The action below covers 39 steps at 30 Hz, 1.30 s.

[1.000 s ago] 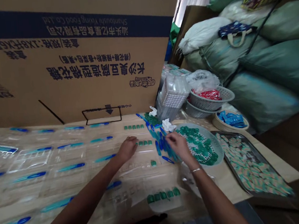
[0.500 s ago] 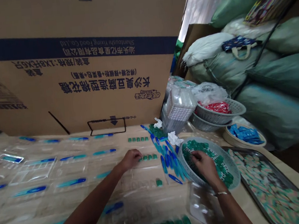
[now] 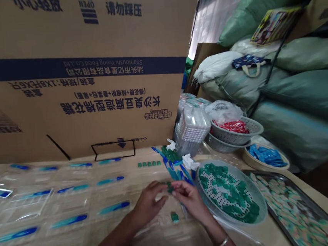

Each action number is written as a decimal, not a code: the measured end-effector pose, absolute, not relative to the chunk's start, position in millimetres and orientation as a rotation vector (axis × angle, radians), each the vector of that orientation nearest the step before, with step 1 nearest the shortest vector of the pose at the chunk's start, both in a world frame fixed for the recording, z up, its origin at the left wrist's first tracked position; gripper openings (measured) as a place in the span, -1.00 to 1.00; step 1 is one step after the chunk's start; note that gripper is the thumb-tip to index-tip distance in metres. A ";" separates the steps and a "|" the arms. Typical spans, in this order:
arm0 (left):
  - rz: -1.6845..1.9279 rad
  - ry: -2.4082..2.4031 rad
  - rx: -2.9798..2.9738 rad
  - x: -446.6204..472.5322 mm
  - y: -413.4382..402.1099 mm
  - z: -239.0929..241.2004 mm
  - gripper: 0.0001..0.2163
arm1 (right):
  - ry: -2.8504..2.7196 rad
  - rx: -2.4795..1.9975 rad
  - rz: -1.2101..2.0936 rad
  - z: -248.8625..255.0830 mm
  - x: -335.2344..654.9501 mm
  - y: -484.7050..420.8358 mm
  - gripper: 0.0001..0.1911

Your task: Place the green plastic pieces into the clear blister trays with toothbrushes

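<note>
My left hand (image 3: 149, 202) and my right hand (image 3: 190, 199) meet over a clear plastic tray near the table's middle, fingertips pinched together around small green pieces (image 3: 169, 187). One loose green piece (image 3: 174, 216) lies in the tray just below them. A row of green pieces (image 3: 149, 164) sits in a tray farther back. To the right stands a round perforated basket (image 3: 257, 201) holding many green pieces. Blue and teal pens (image 3: 177, 172) lie bunched between my hands and the basket.
Clear trays with blue pens (image 3: 70, 220) cover the table's left side. A large cardboard box (image 3: 74, 69) stands behind. At right are a metal tray of wrapped sweets (image 3: 297, 212), a bowl of blue packets (image 3: 265, 155), a basket of red packets (image 3: 234, 126) and stacked green sacks (image 3: 303, 98).
My right hand has left the basket of green pieces and moved left to meet my left hand, which drew back from the row of green pieces. The view shifted slightly.
</note>
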<state>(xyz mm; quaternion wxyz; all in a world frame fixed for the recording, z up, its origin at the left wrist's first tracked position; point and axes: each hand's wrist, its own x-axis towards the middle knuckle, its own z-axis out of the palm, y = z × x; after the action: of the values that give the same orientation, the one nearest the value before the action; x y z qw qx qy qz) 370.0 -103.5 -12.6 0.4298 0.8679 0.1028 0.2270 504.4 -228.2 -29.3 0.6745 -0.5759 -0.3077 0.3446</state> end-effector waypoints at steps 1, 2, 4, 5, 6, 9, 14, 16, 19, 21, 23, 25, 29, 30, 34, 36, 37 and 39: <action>0.595 0.295 2.071 369.4 -111.3 -10.1 -0.83 | -0.696 -1.266 0.795 -29.4 498.1 -224.7 -0.64; 0.619 0.354 1.961 368.9 -116.7 -10.4 -0.86 | -0.699 -1.248 0.814 -29.7 493.0 -221.7 -0.64; 0.629 0.463 1.707 367.5 -120.3 -17.5 -0.87 | -0.710 -1.247 0.869 -31.7 487.0 -217.5 -0.62; 0.597 0.488 1.583 366.5 -119.3 -22.9 -0.84 | -0.723 -1.257 0.907 -33.7 485.7 -216.2 -0.60; 0.550 0.492 1.483 365.0 -117.4 -28.6 -0.81 | -0.736 -1.267 0.946 -36.5 485.3 -215.0 -0.58; 0.461 0.440 1.444 358.1 -112.1 -40.7 -0.76 | -0.743 -1.288 1.019 -47.6 484.3 -211.9 -0.52; 0.513 0.498 1.688 341.4 -117.3 -36.7 -0.83 | -0.649 -1.304 1.051 -53.8 468.8 -210.6 -0.49; 0.449 0.540 1.577 336.6 -119.5 -34.0 -0.80 | -0.613 -1.302 1.069 -49.3 460.0 -212.6 -0.50; 0.303 0.516 1.370 330.3 -119.6 -35.2 -0.70 | -0.602 -1.289 1.121 -43.8 449.8 -215.3 -0.52; 0.221 0.518 1.326 325.4 -119.0 -36.1 -0.66 | -0.572 -1.298 1.154 -43.5 444.5 -216.5 -0.54; 0.179 0.544 1.333 320.6 -118.9 -33.7 -0.66 | -0.522 -1.305 1.179 -44.4 439.8 -217.8 -0.54; 0.180 0.550 1.295 316.9 -119.1 -28.6 -0.68 | -0.480 -1.266 1.170 -44.5 435.9 -219.0 -0.57; 0.194 0.534 0.933 313.7 -118.9 -21.2 -0.73 | -0.422 -1.121 1.135 -40.6 433.6 -219.7 -0.66; 0.187 0.538 0.829 313.4 -118.8 -21.3 -0.75 | -0.433 -1.102 1.146 -39.4 434.2 -219.4 -0.67; 0.119 0.565 0.538 313.2 -120.2 -26.4 -0.78 | -0.525 -1.066 1.210 -36.1 438.3 -218.7 -0.67; 0.110 0.561 0.486 314.1 -122.9 -27.9 -0.80 | -0.553 -1.056 1.225 -35.4 439.9 -219.0 -0.67; 0.113 0.553 0.487 314.9 -124.7 -27.9 -0.80 | -0.569 -1.050 1.231 -35.2 440.6 -219.1 -0.67; 0.117 0.533 0.540 316.9 -128.3 -26.5 -0.79 | -0.610 -1.037 1.246 -35.0 442.2 -218.9 -0.67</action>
<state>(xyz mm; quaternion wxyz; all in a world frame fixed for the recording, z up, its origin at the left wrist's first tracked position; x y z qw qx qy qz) 316.9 -128.3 -26.5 0.9273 0.2634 0.2599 0.0573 442.2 -218.9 -35.0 0.6478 -0.4561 -0.2682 0.5481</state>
